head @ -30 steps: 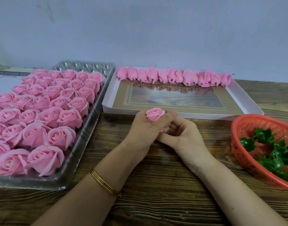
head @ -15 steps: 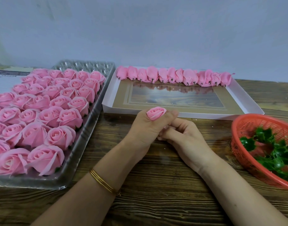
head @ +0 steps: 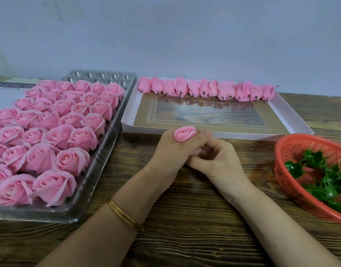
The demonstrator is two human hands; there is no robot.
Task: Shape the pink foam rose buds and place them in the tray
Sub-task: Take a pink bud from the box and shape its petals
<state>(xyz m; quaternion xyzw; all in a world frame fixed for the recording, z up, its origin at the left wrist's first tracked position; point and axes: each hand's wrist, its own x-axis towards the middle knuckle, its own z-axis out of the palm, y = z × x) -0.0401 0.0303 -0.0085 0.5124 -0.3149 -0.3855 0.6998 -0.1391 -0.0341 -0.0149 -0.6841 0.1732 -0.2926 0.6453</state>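
Bud position: your bud [head: 185, 134] stands upright at the top of your left hand [head: 173, 153]. It is over the table [head: 185, 218], just short of the near rim of the white tray [head: 243, 136], and not yet in it.
Left grip: fingers and thumb are curled round the bud's lower half, with petals showing above.
Right grip: your right hand [head: 219, 162] has its fingers curled in under the left. Whether they pinch the bud's base is hidden, so I cannot tell.
Risk, crushing: foam probably dents. If you squeeze harder, the outer petals may crease or tear.
Risk, unwinding: if you release the base too soon, the wrap may spring open.
Risk, placing: the row [head: 204, 89] along the tray's far wall is packed, bud touching bud. A careless drop could knock its neighbours askew.
Risk, sweep: the clear tray [head: 100, 170] of roses [head: 55, 135] lies just beside your left forearm, and a sideways move could brush them.
Change from earlier: the bud sits in the same spot in your left hand. Your right fingers have tucked in tighter under it. The trays and basket [head: 287, 170] are unmoved.
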